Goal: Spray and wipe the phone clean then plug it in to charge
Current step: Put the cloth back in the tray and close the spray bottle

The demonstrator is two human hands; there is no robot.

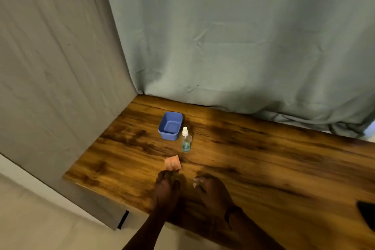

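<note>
A small pink cloth (172, 162) lies flat on the wooden table (263, 158). Just behind it stands a clear spray bottle (186, 141) with a white nozzle and some blue-green liquid. My left hand (166, 186) reaches forward with its fingertips bunched at the cloth's near edge; the blur hides whether they pinch it. My right hand (211, 189) hovers palm down beside it, fingers curled and holding nothing. A dark object (367, 217), cut off at the right edge of the table, may be the phone.
An empty blue plastic tub (170, 126) sits behind the bottle to the left. Grey-green fabric hangs along the back (243, 46) and left side (50, 67) of the table. The table's front edge runs under my forearms, with pale floor (40, 219) below.
</note>
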